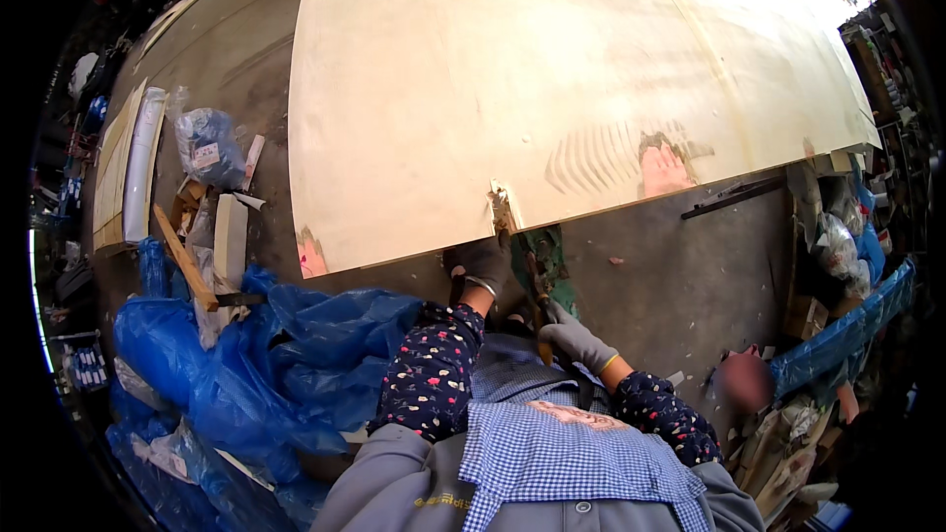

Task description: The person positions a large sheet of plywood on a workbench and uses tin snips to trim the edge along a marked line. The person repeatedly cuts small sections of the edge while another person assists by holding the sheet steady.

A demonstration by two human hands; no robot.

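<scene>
A large pale plywood sheet point(443, 69) spreads out in front of me, with a splintered notch point(503, 205) in its near edge. My left hand point(480, 266), in a dark glove, is at that edge just left of the notch; its fingers are in shadow and partly hidden, so its grip is unclear. My right hand point(576, 337), in a grey glove, is closed around the handle of a tool point(544, 310) whose head I cannot make out. Beneath the notch shows a worn green object point(545, 254). Pinkish patches point(665, 169) mark the sheet near its edge.
Crumpled blue plastic sheeting point(227, 355) heaps up at my left, with a wooden strip point(184, 258) and a stuffed clear bag point(211, 146) beyond it. A dark bar point(734, 197) lies under the sheet's right side. Blue-wrapped material point(843, 325) and scraps crowd the right.
</scene>
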